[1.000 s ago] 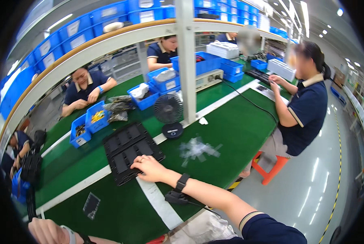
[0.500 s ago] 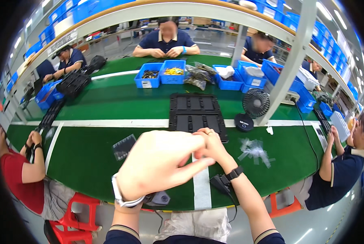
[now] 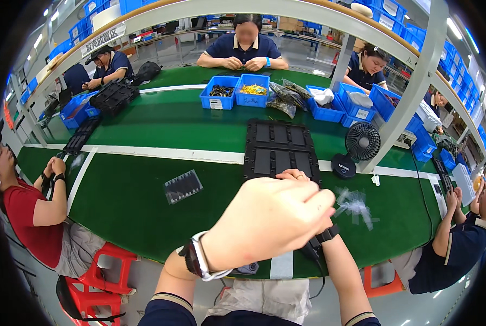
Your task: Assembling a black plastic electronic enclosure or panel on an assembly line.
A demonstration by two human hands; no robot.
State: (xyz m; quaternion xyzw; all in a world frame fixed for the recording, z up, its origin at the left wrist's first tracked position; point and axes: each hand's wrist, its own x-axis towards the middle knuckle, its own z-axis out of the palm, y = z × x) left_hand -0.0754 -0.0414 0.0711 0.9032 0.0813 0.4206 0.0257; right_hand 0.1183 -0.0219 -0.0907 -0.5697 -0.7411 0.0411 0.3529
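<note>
My left hand (image 3: 270,220), with a white-cased watch at the wrist, reaches across my right hand. Its fingers are curled closed, and whatever they hold is hidden. Behind it, only the ringed knuckles of my right hand (image 3: 295,174) and its black wristband show; its fingertips are covered. Both hands are just in front of a black plastic tray (image 3: 280,145) with flat rectangular panels, on the green table. Left of the hands lies a clear sheet (image 3: 183,186) bearing a row of small dark pieces. To the right is a loose heap of clear film strips (image 3: 357,207).
A small black fan (image 3: 362,142) stands beside a white shelf post (image 3: 408,87). Blue bins (image 3: 219,93) with small parts and some plastic bags (image 3: 284,99) line the far side. Dark devices with cables lie near the front edge. Co-workers sit left, right and opposite.
My left hand has shifted right and turned, its thumb and fingers now more curled, covering more of my right hand. The whole view has swung slightly left.
</note>
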